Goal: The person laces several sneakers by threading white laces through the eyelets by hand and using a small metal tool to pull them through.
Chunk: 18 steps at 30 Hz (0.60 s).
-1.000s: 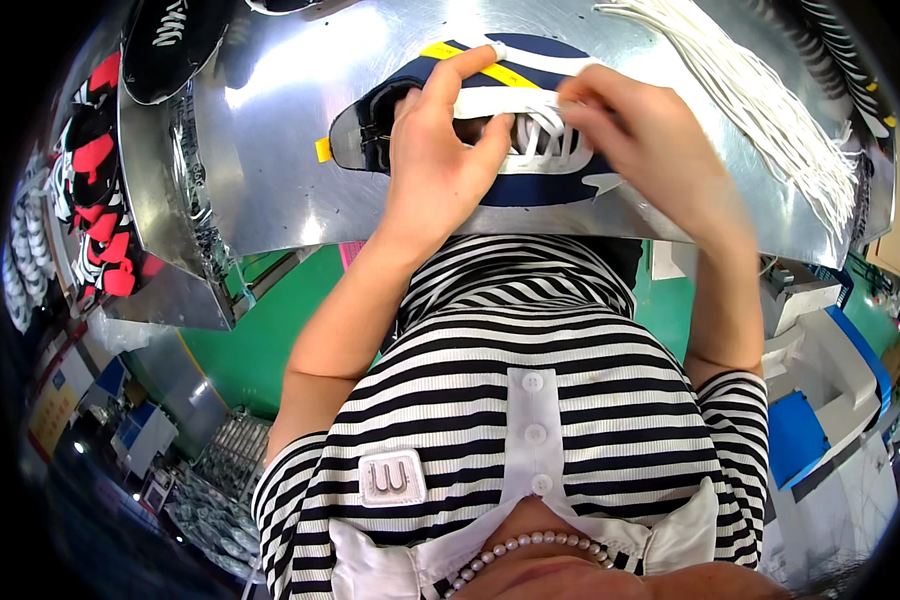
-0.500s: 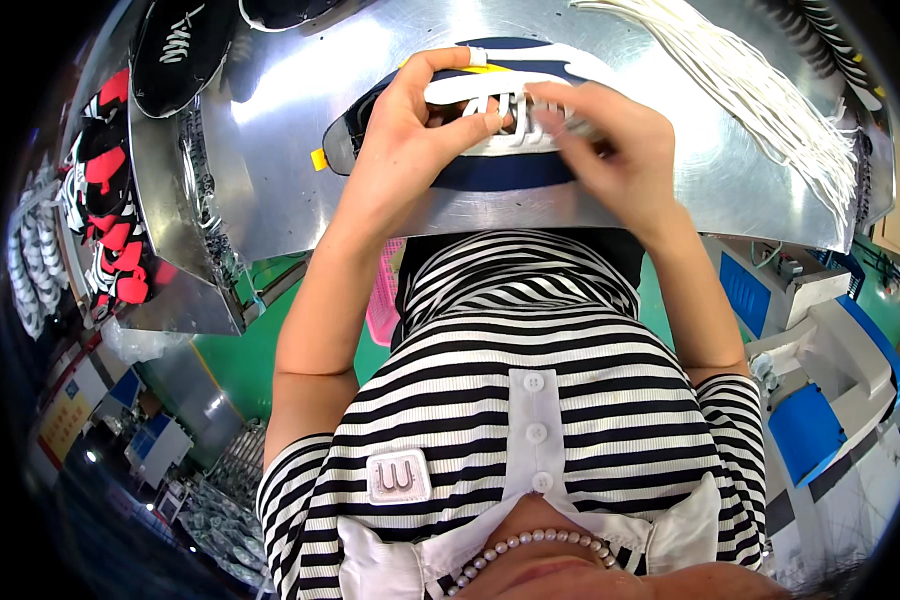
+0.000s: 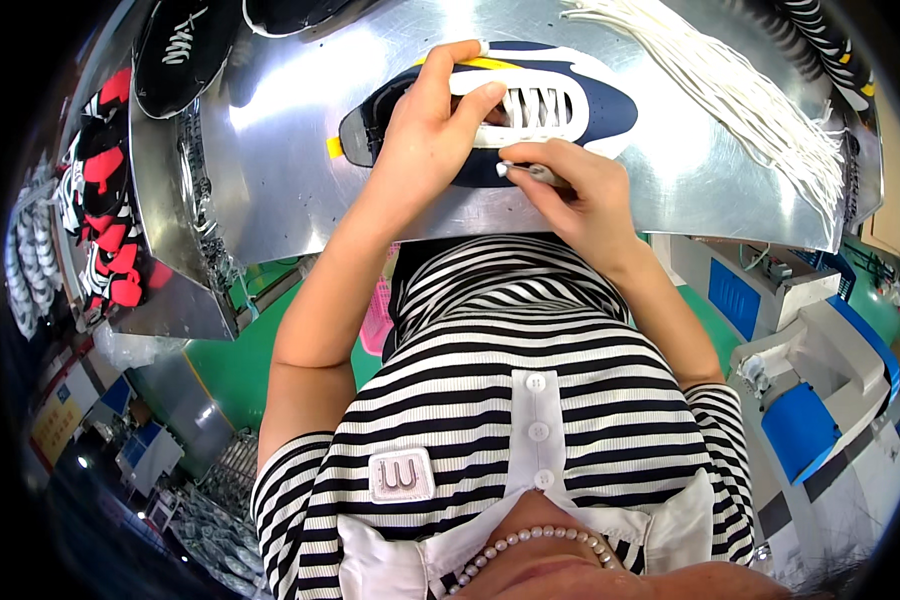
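A navy and white sneaker [image 3: 590,100] with white laces and a yellow tab lies on its side on the shiny metal table [image 3: 300,180]. My left hand [image 3: 425,140] grips it around the collar, thumb resting by the laces. My right hand [image 3: 575,195] sits at the shoe's near edge, fingers pinched on a small light lace end or thin tool; which one I cannot tell.
A bundle of loose white laces [image 3: 740,90] lies at the table's right. Black shoes [image 3: 185,45] lie at the back left, and red and black shoes [image 3: 110,220] are stacked left of the table. Blue and white machines [image 3: 810,370] stand to the right on a green floor.
The sneaker has turned so its toe points right. My left hand shifted to the collar. My right hand dropped from the laces to the shoe's near edge.
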Motion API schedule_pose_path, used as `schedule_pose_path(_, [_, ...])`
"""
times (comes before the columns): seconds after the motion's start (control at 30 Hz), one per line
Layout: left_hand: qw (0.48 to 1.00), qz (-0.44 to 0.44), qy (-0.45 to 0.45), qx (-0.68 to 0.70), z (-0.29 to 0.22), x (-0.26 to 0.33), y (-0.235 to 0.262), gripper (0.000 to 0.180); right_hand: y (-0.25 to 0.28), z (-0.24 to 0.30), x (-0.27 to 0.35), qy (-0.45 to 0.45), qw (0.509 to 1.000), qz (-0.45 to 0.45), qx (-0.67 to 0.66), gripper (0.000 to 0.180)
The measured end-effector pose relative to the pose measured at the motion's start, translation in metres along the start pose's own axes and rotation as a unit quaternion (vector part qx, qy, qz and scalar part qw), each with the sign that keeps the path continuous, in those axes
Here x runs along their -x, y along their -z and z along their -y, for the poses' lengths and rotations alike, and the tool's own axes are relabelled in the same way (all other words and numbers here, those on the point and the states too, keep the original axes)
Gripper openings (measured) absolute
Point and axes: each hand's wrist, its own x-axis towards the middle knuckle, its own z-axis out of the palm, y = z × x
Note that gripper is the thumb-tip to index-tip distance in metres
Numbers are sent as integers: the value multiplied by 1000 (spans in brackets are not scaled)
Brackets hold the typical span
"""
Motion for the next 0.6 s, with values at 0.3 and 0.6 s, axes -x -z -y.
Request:
schedule_pose_path(0.3, [941, -8, -167, -294, -10, 55, 17, 29, 10, 10, -2, -250, 964, 43, -85, 21])
schedule_pose_path(0.6, [967, -12, -101, -235, -9, 52, 19, 24, -16, 5, -26, -171, 954, -67, -236, 14])
